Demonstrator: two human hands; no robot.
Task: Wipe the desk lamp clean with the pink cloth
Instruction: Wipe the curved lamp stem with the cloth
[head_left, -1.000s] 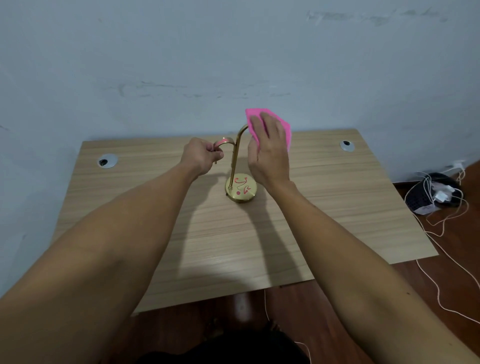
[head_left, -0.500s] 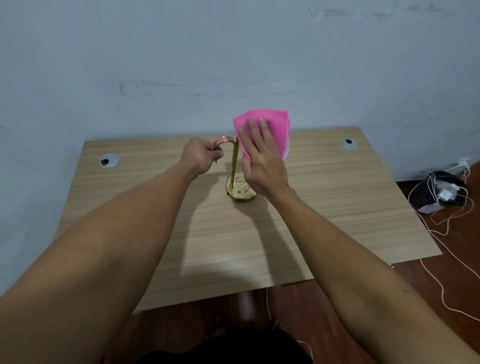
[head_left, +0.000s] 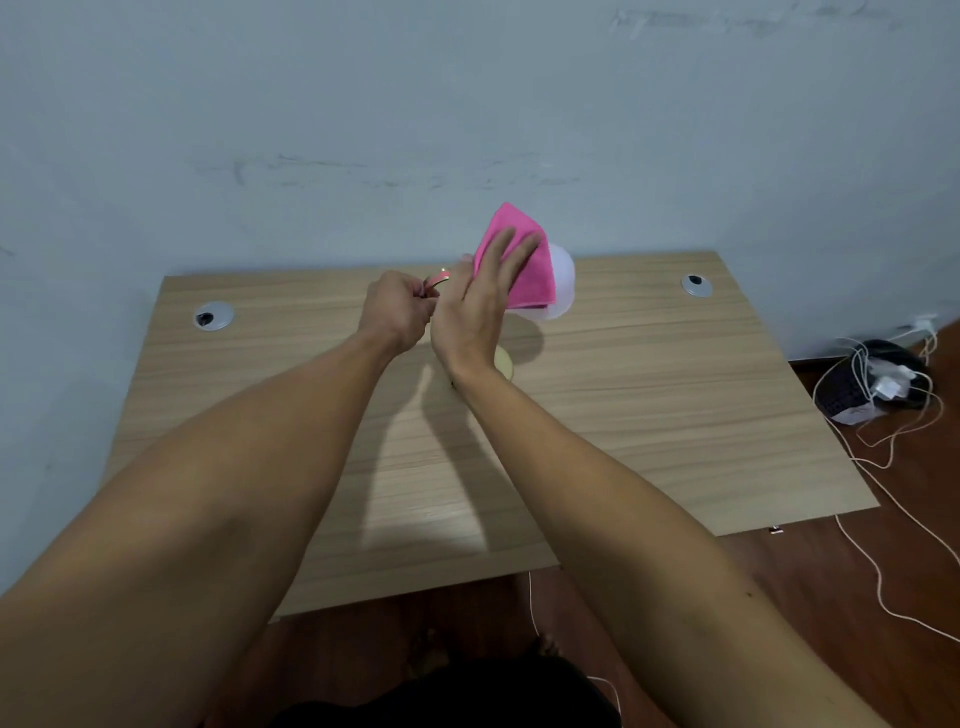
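Note:
A small gold desk lamp stands near the middle of the wooden desk (head_left: 649, 395). Its white shade (head_left: 563, 283) shows at the right and a sliver of its round gold base (head_left: 505, 362) below my wrist. My left hand (head_left: 397, 312) is closed around the lamp's curved arm (head_left: 435, 283). My right hand (head_left: 475, 306) presses the folded pink cloth (head_left: 524, 265) flat against the shade, fingers spread over the cloth. Most of the lamp's stem is hidden behind my right hand.
Two round cable grommets sit in the desk top, one at the back left (head_left: 213, 316) and one at the back right (head_left: 696, 285). A pale wall rises right behind the desk. On the floor at right lie tangled white cables and chargers (head_left: 878, 384).
My right hand with the pink cloth has shifted left over the stem and tilted, uncovering the white shade at right. It now hides most of the base. My left hand keeps its grip.

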